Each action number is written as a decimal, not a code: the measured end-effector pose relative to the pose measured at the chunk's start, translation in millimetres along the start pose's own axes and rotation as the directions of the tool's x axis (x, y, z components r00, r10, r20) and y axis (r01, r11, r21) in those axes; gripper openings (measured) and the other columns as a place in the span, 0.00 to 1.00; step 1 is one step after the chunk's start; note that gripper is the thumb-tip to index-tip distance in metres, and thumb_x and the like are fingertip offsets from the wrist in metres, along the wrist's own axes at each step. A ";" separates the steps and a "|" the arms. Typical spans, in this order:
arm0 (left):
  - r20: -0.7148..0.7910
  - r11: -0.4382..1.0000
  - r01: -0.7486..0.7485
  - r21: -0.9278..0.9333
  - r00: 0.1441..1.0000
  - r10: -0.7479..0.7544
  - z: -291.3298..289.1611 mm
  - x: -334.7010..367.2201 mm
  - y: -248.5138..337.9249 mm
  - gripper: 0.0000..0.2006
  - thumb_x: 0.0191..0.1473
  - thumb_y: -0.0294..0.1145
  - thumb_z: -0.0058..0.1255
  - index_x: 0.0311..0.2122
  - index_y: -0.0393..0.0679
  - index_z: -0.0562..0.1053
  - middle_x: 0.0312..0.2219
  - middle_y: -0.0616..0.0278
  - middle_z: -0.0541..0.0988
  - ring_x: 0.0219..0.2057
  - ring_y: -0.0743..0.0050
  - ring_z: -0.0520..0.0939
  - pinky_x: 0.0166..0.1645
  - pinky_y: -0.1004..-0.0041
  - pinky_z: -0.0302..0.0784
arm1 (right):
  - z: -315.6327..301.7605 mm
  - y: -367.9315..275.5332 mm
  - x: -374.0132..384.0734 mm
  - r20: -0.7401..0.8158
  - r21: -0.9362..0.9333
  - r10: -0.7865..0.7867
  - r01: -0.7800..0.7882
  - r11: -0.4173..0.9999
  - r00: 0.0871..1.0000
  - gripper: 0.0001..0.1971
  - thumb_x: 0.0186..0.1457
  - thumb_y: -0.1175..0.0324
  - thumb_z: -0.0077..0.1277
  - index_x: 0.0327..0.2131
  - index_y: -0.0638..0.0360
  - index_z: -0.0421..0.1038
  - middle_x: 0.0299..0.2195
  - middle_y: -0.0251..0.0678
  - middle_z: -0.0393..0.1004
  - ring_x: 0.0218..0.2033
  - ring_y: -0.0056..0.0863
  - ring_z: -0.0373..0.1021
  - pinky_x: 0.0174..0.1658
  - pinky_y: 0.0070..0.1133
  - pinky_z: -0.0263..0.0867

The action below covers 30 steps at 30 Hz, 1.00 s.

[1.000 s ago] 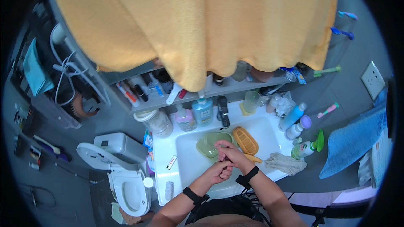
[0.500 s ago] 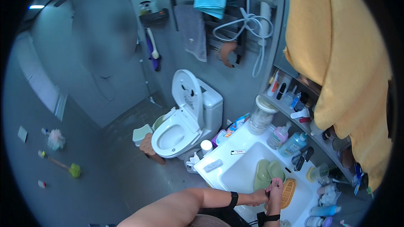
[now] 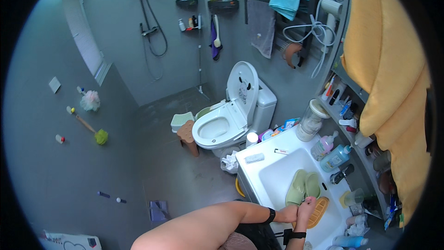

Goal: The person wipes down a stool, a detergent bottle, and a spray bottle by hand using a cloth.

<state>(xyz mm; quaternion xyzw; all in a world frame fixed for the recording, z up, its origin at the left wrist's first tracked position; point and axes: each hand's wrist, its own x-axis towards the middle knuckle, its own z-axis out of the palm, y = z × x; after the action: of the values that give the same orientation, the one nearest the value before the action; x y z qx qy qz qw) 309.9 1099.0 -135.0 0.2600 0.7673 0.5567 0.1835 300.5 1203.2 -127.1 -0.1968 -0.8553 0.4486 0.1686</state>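
Note:
My left hand (image 3: 290,214) and my right hand (image 3: 305,208) are together over the white sink (image 3: 273,176), fingers curled closed. What they grip, if anything, is too small and hidden to name; a little dark spot shows at the right fingertips. Just beyond the hands, a pair of light green slippers (image 3: 296,187) lies in the basin. An orange slotted oval piece (image 3: 318,213) sits beside my right hand, partly covered by it.
Pink (image 3: 324,146) and blue (image 3: 336,158) pump bottles stand behind the basin, by the dark faucet (image 3: 342,174). A lidded clear jar (image 3: 311,122) is at the corner. Leftward are a toilet (image 3: 222,127) with its lid up and a brown stool (image 3: 187,134). A yellow cloth (image 3: 388,65) hangs at right.
The view has swung, so the room appears shifted to the right and more of the shower and left wall shows. My hands stay close together over the sink.

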 end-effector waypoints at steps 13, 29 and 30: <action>0.476 0.767 0.518 -0.378 0.820 -0.319 -76.1 -10.8 73.6 0.10 0.40 0.27 0.61 0.28 0.38 0.73 0.14 0.62 0.71 0.13 0.72 0.72 0.16 0.69 0.65 | -64.1 -69.6 -32.5 0.404 0.535 0.366 -0.541 0.649 0.838 0.28 0.60 0.41 0.45 0.49 0.56 0.65 0.40 0.32 0.70 0.41 0.25 0.69 0.42 0.27 0.69; -0.251 0.533 0.215 -0.818 0.701 -0.668 -492.3 -348.1 -25.6 0.17 0.51 0.37 0.61 0.43 0.42 0.70 0.24 0.68 0.76 0.18 0.87 0.70 0.18 0.84 0.65 | 198.8 -319.6 -104.2 0.822 0.252 -0.013 -0.342 0.905 0.569 0.15 0.65 0.59 0.44 0.45 0.61 0.68 0.39 0.38 0.74 0.37 0.26 0.73 0.40 0.23 0.71; -0.300 0.483 0.138 -0.865 0.630 -0.716 -509.4 -375.3 -31.8 0.17 0.51 0.37 0.62 0.42 0.43 0.70 0.25 0.67 0.76 0.19 0.86 0.71 0.19 0.83 0.65 | 220.3 -334.8 -111.4 0.844 0.234 -0.033 -0.310 0.922 0.536 0.15 0.65 0.59 0.45 0.45 0.61 0.68 0.39 0.37 0.75 0.38 0.25 0.73 0.40 0.22 0.71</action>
<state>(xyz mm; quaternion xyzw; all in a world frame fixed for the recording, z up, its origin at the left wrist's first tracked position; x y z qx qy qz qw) 312.1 478.2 -8.8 -0.2662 0.5000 0.8103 0.1502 232.4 820.2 20.5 0.0057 -0.7165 0.6465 -0.2622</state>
